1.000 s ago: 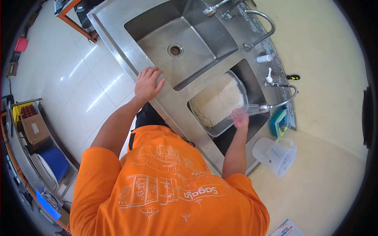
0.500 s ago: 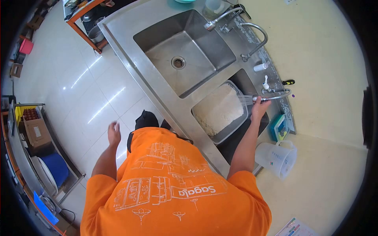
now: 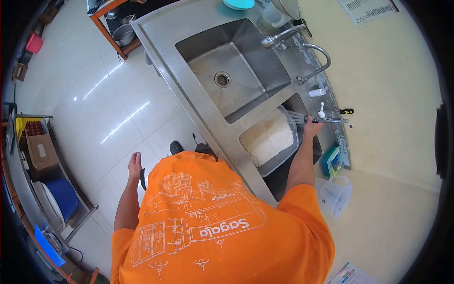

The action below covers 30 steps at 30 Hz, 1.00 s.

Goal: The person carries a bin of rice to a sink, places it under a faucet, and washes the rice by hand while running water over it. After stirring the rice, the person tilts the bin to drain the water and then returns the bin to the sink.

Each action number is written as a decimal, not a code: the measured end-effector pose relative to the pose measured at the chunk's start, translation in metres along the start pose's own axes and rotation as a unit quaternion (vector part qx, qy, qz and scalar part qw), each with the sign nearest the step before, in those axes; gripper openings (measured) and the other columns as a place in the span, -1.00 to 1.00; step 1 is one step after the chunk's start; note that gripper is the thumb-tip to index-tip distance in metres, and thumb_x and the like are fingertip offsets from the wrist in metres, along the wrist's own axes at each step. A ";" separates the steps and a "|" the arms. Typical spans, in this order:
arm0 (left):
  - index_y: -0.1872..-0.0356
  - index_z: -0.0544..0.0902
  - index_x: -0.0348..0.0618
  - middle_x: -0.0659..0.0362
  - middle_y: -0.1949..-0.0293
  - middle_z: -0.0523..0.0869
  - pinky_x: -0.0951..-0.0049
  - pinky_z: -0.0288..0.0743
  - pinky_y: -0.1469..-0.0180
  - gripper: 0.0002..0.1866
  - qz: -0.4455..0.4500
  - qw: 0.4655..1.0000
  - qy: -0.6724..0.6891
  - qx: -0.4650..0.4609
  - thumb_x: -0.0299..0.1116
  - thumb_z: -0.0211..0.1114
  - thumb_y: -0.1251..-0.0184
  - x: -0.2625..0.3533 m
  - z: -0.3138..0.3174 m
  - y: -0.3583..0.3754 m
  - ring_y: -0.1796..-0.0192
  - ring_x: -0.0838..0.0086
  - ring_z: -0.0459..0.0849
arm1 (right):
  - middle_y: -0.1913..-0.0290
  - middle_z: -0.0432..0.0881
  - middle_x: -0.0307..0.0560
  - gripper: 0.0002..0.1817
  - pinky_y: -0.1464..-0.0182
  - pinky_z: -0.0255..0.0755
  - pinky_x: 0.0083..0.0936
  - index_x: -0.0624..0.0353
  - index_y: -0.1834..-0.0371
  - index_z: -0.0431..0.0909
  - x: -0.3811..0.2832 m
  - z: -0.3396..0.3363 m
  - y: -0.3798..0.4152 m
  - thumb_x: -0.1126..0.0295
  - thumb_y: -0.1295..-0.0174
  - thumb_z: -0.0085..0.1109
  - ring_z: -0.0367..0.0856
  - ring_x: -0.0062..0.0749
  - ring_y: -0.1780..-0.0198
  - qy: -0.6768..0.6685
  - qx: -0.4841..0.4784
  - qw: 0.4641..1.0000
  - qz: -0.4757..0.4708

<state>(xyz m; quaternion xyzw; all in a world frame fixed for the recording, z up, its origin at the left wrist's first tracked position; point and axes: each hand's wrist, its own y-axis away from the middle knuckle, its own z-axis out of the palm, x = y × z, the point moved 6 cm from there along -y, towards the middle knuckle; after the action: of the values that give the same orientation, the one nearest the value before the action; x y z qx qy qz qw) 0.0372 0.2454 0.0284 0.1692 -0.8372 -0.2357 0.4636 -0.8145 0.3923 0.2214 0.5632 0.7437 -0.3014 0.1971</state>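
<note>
My right hand is closed around the spray head of a flexible faucet over the right-hand sink basin. Water sprays from it toward the far end of a grey tub standing in that basin. White rice-like grains fill much of the tub. My left hand hangs over the floor at the left of my body, empty, with its fingers stretched out.
An empty steel basin lies beyond the tub. Along the wall are a white bottle, a sponge holder and a clear measuring jug. A turquoise bowl sits at the far end. Shelving stands at left.
The view has shifted, so the sinks appear slightly lower and further right. The spray now fans more widely over the tub's end. My left hand's fingers look straighter.
</note>
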 end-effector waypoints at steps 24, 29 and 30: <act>-0.22 0.53 -0.27 0.05 -0.04 0.65 0.37 0.48 -0.09 -0.46 0.008 0.998 0.016 0.056 0.02 -0.04 -0.59 0.075 -0.046 0.015 -0.06 0.38 0.60 | 0.04 0.68 0.15 -0.54 -0.12 0.45 -0.22 0.29 -0.06 0.49 0.038 -0.033 0.002 0.35 -0.15 0.44 0.67 -0.01 -0.02 0.139 -0.028 0.990 -0.013; -0.23 0.52 -0.29 0.03 -0.03 0.66 0.34 0.49 -0.11 -0.47 0.000 1.000 -0.014 0.001 0.01 -0.03 -0.60 0.069 -0.002 0.028 -0.08 0.35 0.60 | 0.14 0.68 0.13 -0.56 0.11 0.55 -0.24 0.27 -0.06 0.46 0.025 -0.017 -0.001 0.38 -0.19 0.41 0.71 -0.07 0.18 0.164 0.026 0.984 -0.061; -0.22 0.52 -0.28 0.03 0.01 0.67 0.35 0.50 -0.10 -0.46 0.026 1.000 -0.006 -0.002 0.02 -0.03 -0.59 0.061 0.008 0.032 -0.06 0.36 0.61 | 0.19 0.67 0.08 -0.57 0.25 0.53 -0.30 0.25 -0.07 0.44 0.034 -0.004 -0.015 0.39 -0.20 0.40 0.69 -0.15 0.29 0.107 0.007 0.992 -0.067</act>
<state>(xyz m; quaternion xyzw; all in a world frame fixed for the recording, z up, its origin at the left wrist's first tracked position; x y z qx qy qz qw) -0.0034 0.2438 0.0849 0.1453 -0.8435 -0.2262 0.4651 -0.8384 0.4171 0.2063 0.5425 0.7946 -0.2566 0.0917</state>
